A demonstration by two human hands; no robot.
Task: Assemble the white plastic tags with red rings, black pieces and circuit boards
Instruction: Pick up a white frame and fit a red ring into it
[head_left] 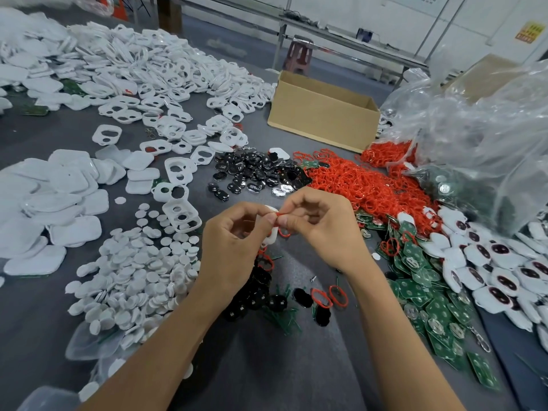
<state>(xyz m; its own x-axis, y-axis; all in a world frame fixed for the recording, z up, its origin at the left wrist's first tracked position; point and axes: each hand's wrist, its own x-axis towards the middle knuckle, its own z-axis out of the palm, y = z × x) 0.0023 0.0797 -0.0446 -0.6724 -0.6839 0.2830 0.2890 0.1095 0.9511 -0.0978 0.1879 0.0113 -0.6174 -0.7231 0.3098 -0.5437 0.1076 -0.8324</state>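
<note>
On the far left of the grey counter (267,375) lies a pile of flat white covers (44,203). Just beside it, nearer to the person, is a heap of small white discs (139,271). Behind them a big heap of white frames (133,63) with two holes spreads over the counter, and a few such frames lie loose next to the discs.

In the middle, the left hand (234,241) holds a white tag (274,234) above the counter; its grip is curled, with thumb and fingers pinching the tag. The right hand (323,229) is close against it, and its grip pinches a red ring (281,215) between thumb and forefinger, right at the tag's edge. Under the hands lie some black pieces (261,292) and two loose red rings (321,298).

Behind the hands is a pile of shiny black pieces (258,173), then a heap of red rings (364,185) and an open cardboard box (320,120). To the right are green circuit boards (430,301), assembled tags (498,271) and a clear plastic bag (474,129).
</note>
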